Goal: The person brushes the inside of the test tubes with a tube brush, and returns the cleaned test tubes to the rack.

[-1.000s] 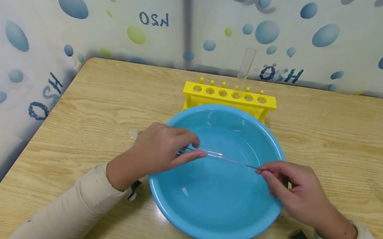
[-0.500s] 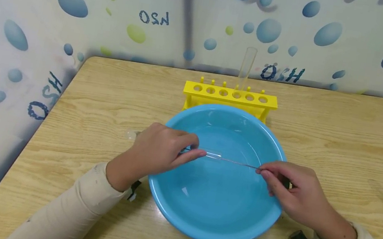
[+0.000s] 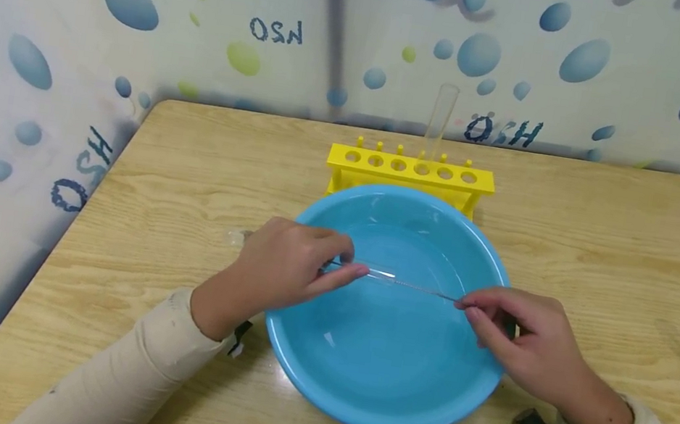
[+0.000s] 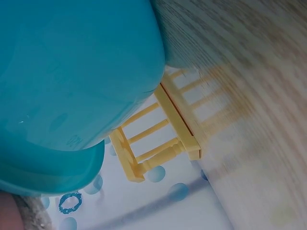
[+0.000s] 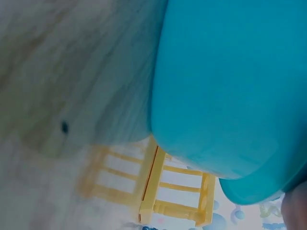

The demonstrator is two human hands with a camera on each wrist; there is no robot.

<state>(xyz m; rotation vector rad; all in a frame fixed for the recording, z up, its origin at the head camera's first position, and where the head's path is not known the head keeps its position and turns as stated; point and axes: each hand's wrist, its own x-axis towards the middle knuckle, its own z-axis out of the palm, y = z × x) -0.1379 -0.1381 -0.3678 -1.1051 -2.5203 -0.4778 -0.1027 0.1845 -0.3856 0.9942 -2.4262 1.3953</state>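
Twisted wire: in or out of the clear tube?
In: the twisted wire runs from the right hand into the mouth of the clear tube held by the left hand. How deep, cannot tell.

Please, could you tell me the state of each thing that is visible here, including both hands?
Left hand: fingers curled round the held tube.
Right hand: fingers pinching the thin wire.
Held tube: nearly level, above the blue basin.
Thin wire: nearly straight, between the hands.
Blue basin: upright on the table; water inside, cannot tell.
Yellow rack: upright, one hole filled.
Racked tube: slightly tilted, open end up.
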